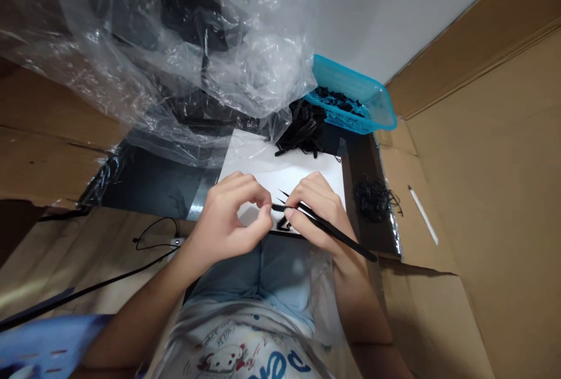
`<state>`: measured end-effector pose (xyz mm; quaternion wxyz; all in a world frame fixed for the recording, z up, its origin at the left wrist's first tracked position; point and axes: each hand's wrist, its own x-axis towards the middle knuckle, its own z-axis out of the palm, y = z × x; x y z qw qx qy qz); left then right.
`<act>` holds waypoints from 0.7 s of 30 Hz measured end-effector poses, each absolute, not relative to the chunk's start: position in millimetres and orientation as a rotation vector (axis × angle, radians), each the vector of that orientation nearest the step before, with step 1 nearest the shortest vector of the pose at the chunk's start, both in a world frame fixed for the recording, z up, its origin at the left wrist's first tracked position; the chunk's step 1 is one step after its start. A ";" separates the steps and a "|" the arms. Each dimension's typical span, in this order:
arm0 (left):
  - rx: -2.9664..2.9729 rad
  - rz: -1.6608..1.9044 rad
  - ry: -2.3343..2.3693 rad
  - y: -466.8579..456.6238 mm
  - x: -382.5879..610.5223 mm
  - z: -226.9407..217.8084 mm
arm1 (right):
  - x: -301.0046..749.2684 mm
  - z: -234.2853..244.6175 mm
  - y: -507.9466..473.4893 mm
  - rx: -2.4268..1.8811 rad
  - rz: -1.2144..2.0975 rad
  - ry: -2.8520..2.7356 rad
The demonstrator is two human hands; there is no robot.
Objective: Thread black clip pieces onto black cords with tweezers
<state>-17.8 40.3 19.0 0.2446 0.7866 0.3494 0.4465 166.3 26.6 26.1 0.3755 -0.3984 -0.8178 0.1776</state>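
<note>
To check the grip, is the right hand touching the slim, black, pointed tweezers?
Touching: the head view shows the tweezers lying directly against the right hand.

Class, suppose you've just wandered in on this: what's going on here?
A person is working over a white sheet. The left hand pinches a small black piece, whose other end reaches the fingertips of the right hand. That hand also holds black tweezers, tips apart. Beyond the hands lie a heap of black strips and a blue basket holding black bits.
</note>
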 end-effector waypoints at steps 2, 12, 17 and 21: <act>1.994 1.228 0.899 43.2 -19.5 17.9 | 167.5 25.9 27.5 -1.034 0.463 -2.090; 1.809 1.245 0.881 44.2 -28.8 10.2 | 173.9 20.8 31.9 -1.098 0.462 -1.972; 1.848 1.244 0.908 46.0 -26.8 9.9 | 177.7 20.7 32.2 -1.107 0.481 -1.955; 1.890 1.261 0.941 52.3 -27.6 6.5 | 181.9 20.2 32.9 -1.100 0.480 -1.927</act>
